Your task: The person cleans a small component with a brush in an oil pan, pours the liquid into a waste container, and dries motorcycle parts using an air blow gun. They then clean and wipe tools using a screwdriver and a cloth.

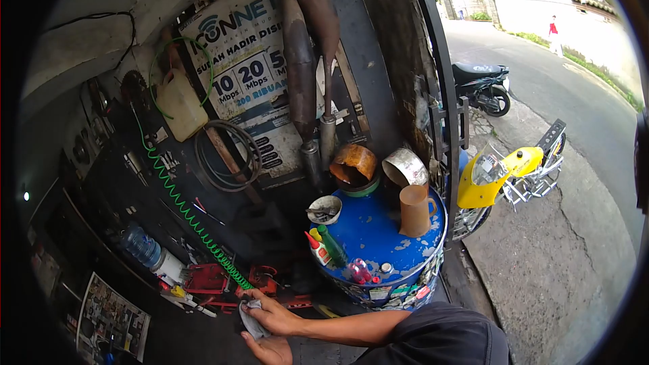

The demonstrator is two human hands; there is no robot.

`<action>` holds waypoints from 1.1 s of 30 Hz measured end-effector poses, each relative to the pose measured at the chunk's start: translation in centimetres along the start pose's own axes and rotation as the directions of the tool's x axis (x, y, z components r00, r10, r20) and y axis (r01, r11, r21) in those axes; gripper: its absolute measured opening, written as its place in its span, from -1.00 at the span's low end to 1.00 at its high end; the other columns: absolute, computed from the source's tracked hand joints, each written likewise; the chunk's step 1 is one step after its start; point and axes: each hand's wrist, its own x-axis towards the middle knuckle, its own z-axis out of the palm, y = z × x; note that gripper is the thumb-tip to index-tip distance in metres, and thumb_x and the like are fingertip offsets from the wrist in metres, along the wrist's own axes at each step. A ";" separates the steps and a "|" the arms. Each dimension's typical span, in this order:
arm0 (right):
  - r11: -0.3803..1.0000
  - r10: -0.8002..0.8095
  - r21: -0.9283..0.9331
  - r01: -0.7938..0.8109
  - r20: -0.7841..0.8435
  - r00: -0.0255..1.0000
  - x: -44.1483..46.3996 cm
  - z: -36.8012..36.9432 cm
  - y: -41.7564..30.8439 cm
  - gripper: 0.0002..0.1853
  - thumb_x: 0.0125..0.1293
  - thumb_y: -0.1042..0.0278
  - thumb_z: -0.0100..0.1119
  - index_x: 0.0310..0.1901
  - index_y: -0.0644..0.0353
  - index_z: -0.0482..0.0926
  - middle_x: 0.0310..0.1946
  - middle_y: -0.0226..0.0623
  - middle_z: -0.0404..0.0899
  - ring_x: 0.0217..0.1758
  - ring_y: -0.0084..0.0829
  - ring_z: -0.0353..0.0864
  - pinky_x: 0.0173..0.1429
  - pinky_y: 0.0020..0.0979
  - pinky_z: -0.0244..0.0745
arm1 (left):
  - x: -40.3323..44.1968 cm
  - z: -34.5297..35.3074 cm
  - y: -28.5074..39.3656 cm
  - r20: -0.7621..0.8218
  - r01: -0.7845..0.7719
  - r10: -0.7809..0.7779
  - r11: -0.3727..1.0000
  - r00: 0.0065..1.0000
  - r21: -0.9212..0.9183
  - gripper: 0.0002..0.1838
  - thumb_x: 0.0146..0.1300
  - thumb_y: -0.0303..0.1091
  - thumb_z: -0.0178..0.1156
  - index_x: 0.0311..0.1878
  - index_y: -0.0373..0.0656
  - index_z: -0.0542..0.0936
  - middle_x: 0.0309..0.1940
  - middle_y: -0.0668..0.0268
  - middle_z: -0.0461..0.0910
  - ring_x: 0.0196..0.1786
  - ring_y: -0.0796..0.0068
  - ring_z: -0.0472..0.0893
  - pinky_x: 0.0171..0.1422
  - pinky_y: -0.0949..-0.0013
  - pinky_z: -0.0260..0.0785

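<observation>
A: Holding anything in the head view?
B: Yep, grey rag [254, 320] gripped in the right hand [276, 315], just above the left hand [272, 349].
A: And with the left?
B: Can't tell tbh, partly cut off at the bottom edge. Near the rag: green coiled hose [230, 272]. Off right: blue drum [375, 245], mug [414, 212] on top.

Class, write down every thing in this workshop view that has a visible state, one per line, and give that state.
Cloth: crumpled, gripped by the right hand
Green hose: coiled
Black hose: looped, hanging
Exhaust pipes: hanging, discoloured
Poster: partly covered
Drum: paint chipped
Mug: upright, contents hidden
Yellow motorbike: parked outside
Black motorbike: parked outside
</observation>
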 end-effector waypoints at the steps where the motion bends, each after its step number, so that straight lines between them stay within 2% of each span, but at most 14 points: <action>1: 1.000 0.003 -0.002 -0.003 0.003 1.000 0.0 0.3 1.4 -0.69 0.47 0.29 0.06 0.16 0.21 0.49 -0.14 -0.35 0.55 -0.05 -0.56 0.48 0.08 -0.46 0.40 | 1.0 -0.2 -0.1 -0.003 0.000 0.000 1.000 1.000 -0.003 -0.44 0.50 0.01 -0.09 0.33 -0.24 0.40 0.29 0.09 0.44 0.27 0.14 0.45 0.35 0.08 0.30; 3: 0.994 0.113 -0.034 -0.107 0.252 0.961 -0.5 0.8 4.2 -0.65 0.45 0.22 -0.02 0.06 0.33 0.53 -0.05 -0.15 0.58 0.06 -0.38 0.54 0.20 -0.34 0.39 | 3.1 0.2 -0.7 0.149 -0.190 0.177 0.979 0.973 0.074 -0.33 0.49 0.20 -0.16 0.26 -0.25 0.43 0.12 0.20 0.49 0.11 0.38 0.52 0.13 0.29 0.44; 4: 0.972 0.060 0.211 -0.104 0.204 0.977 -0.6 1.2 5.4 -0.68 0.43 0.27 0.01 0.02 0.33 0.57 -0.09 -0.21 0.64 0.02 -0.41 0.58 0.15 -0.37 0.43 | 2.4 0.2 0.0 -0.001 -0.112 0.115 0.963 0.993 0.247 -0.35 0.49 0.18 -0.14 0.29 -0.25 0.42 0.13 0.17 0.49 0.17 0.34 0.49 0.24 0.25 0.39; 9: 0.992 0.078 0.076 -0.096 0.213 0.974 -2.0 0.4 3.9 -0.68 0.34 0.36 0.11 0.05 0.34 0.58 -0.15 -0.20 0.69 -0.08 -0.35 0.65 0.04 -0.34 0.49 | 7.3 -8.1 -1.2 0.066 -0.245 0.276 0.686 0.959 0.685 -0.32 0.50 0.16 -0.19 0.40 -0.22 0.30 0.37 0.13 0.31 0.39 0.15 0.33 0.47 0.09 0.17; 11: 0.812 -0.009 -0.560 0.163 0.266 0.964 -2.8 0.0 0.6 -0.63 0.32 0.29 0.16 0.10 0.30 0.57 -0.17 -0.11 0.69 -0.09 -0.22 0.67 0.04 -0.37 0.50 | 7.2 -8.9 -0.7 0.109 -0.315 0.330 0.675 0.938 0.667 -0.28 0.49 0.19 -0.20 0.46 -0.19 0.25 0.46 0.12 0.23 0.45 0.10 0.27 0.52 0.04 0.09; 13: 0.790 0.103 -0.607 0.081 0.263 0.959 -3.1 0.4 -1.0 -0.56 0.30 0.17 0.19 0.14 0.22 0.57 -0.06 0.02 0.63 0.09 -0.07 0.60 0.14 -0.19 0.45 | 3.2 -2.1 1.6 0.055 -0.226 0.225 0.864 0.973 0.450 -0.26 0.48 0.21 -0.21 0.47 -0.20 0.24 0.46 0.11 0.22 0.46 0.10 0.25 0.53 0.04 0.07; 15: 0.584 -0.529 -0.579 0.569 0.259 0.808 -3.4 0.9 -0.5 -0.54 0.36 0.05 0.12 0.17 0.15 0.57 0.09 0.08 0.53 0.28 -0.03 0.44 0.25 0.03 0.31 | 2.2 0.7 3.2 0.012 -0.114 0.115 0.959 0.993 0.258 -0.25 0.48 0.22 -0.21 0.48 -0.20 0.23 0.47 0.10 0.21 0.48 0.09 0.24 0.54 0.04 0.05; 17: 0.561 -0.621 -0.536 0.631 0.231 0.749 -1.6 1.8 1.3 -0.57 0.45 -0.02 0.01 0.19 0.02 0.58 0.14 0.06 0.50 0.35 -0.08 0.35 0.42 0.17 0.02 | 1.2 2.6 4.0 -0.018 -0.016 0.019 0.992 1.000 0.126 -0.23 0.48 0.24 -0.22 0.49 -0.21 0.21 0.48 0.09 0.21 0.49 0.09 0.22 0.55 0.04 0.03; 19: 0.543 -0.476 -0.683 0.488 0.228 0.849 0.4 1.7 3.0 -0.62 0.47 0.06 0.01 0.17 0.02 0.60 0.02 0.00 0.59 0.29 -0.12 0.44 0.39 -0.01 0.21 | -0.2 3.4 4.1 -0.015 0.013 -0.012 0.996 1.000 0.083 -0.22 0.47 0.24 -0.22 0.49 -0.21 0.21 0.48 0.09 0.20 0.49 0.09 0.21 0.56 0.04 0.02; 23: 0.997 -0.064 -0.041 0.059 -0.119 0.991 5.6 -1.2 4.0 -0.65 0.49 0.16 0.06 0.07 0.24 0.61 -0.10 -0.27 0.70 -0.13 -0.39 0.67 0.08 -0.43 0.53 | 0.4 1.8 5.0 0.420 -0.100 -0.116 0.883 0.900 0.458 -0.17 0.45 0.30 -0.21 0.50 -0.23 0.19 0.53 -0.05 0.05 0.49 0.01 0.23 0.54 -0.02 0.08; 24: 0.913 0.036 0.404 -0.052 0.046 0.998 6.8 -1.8 4.6 -0.65 0.53 0.14 -0.01 0.07 0.22 0.60 -0.08 -0.35 0.69 -0.07 -0.49 0.64 0.10 -0.51 0.51 | 0.0 2.4 5.4 0.510 -0.134 -0.057 0.934 0.858 0.331 -0.16 0.45 0.31 -0.22 0.50 -0.23 0.18 0.51 -0.06 0.07 0.50 0.00 0.21 0.54 -0.03 0.08; 27: 0.355 0.355 0.670 -0.652 0.549 0.757 3.1 -0.6 -0.5 -0.47 0.49 -0.18 -0.08 0.15 0.11 0.54 -0.02 -0.39 0.66 0.02 -0.43 0.64 0.18 -0.39 0.50 | 2.6 4.4 5.0 0.679 -0.231 0.247 0.966 0.691 -0.116 -0.39 0.53 0.04 -0.24 0.32 -0.29 0.39 0.35 0.05 0.39 0.47 0.08 0.29 0.58 0.03 0.10; 30: 0.332 0.444 0.672 -0.662 0.507 0.739 -1.1 4.9 1.0 -0.38 0.50 -0.25 -0.20 0.21 0.12 0.53 0.06 -0.28 0.62 0.11 -0.30 0.55 0.24 -0.27 0.40 | 6.3 5.5 5.7 0.473 -0.752 0.644 0.656 0.601 0.063 -0.39 0.56 0.01 -0.28 0.23 -0.41 0.43 0.26 -0.01 0.46 0.35 0.09 0.44 0.49 0.05 0.24; 33: 0.282 0.425 0.707 -0.649 0.514 0.745 -2.8 6.2 2.6 -0.41 0.51 -0.21 -0.18 0.18 0.15 0.55 0.02 -0.30 0.62 0.07 -0.33 0.56 0.22 -0.31 0.40 | 7.3 6.3 7.2 0.325 -0.808 0.813 0.272 0.484 0.523 -0.40 0.57 -0.02 -0.31 0.16 -0.42 0.49 0.09 -0.01 0.59 0.19 0.15 0.58 0.37 0.02 0.39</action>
